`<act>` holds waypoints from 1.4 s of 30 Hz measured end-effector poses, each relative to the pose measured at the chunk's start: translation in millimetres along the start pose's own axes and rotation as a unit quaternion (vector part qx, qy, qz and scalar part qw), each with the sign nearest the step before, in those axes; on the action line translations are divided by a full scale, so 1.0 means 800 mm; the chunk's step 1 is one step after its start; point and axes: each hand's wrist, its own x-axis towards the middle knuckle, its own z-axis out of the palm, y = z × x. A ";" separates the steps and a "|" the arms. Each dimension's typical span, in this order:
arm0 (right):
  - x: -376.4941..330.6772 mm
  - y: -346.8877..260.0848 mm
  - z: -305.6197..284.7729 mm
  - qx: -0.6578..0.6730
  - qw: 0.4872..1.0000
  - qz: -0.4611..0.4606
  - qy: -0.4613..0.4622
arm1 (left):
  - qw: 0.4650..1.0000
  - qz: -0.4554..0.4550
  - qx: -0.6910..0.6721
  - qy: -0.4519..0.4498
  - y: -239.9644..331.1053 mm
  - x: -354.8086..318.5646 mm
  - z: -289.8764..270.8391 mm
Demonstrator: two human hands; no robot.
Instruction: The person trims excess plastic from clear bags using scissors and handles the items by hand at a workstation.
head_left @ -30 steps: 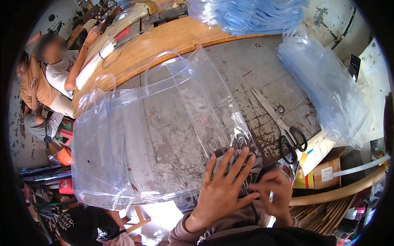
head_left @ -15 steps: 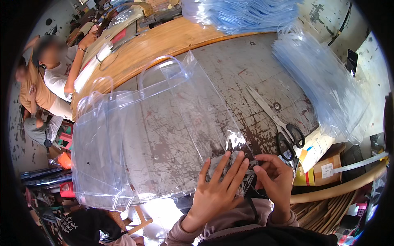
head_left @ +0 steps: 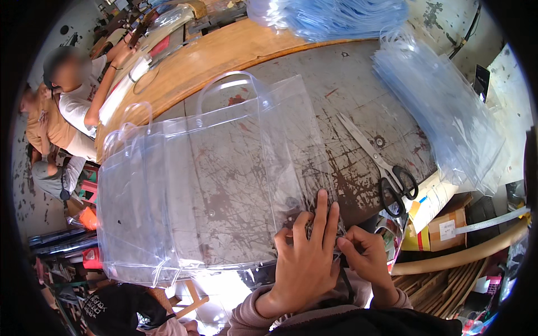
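A clear plastic bag (head_left: 283, 120) with a looped handle lies flat before me, its near right corner under my hands. My left hand (head_left: 308, 255) rests on that corner, some fingers stretched forward and others bent. Close on its right, my right hand (head_left: 364, 252) is closed in a pinch at the bag's corner edge; the fingertips partly hide what they grip. More clear bags (head_left: 129, 185) with handles lie at the left. To the right of the bag are scissors (head_left: 384, 165) with black handles, blades slightly apart and pointing away from me.
The worn grey table (head_left: 358, 84) meets a wooden board (head_left: 224, 53) at the back. Bluish plastic sheets (head_left: 336, 17) are piled there, with more clear plastic (head_left: 437, 106) at the right. Cardboard boxes (head_left: 448, 229) stand beside the table. Other people sit at the left and lower left.
The bag's right panel has shifted right and now lies flatter. My left hand's fingers have bent partly and come closer together. My right hand has drawn slightly nearer to me.
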 end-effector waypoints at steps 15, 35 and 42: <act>-0.005 0.011 0.012 -0.133 0.985 -0.068 0.082 | 0.999 -0.014 0.011 0.039 -0.005 0.022 0.018; -0.009 0.011 -0.007 -0.017 0.999 -0.020 0.029 | 0.999 -0.007 -0.028 0.024 -0.005 0.006 0.010; -0.005 -0.006 -0.030 -0.253 0.863 -0.304 0.315 | 0.993 -0.011 -0.113 0.031 -0.015 -0.016 0.007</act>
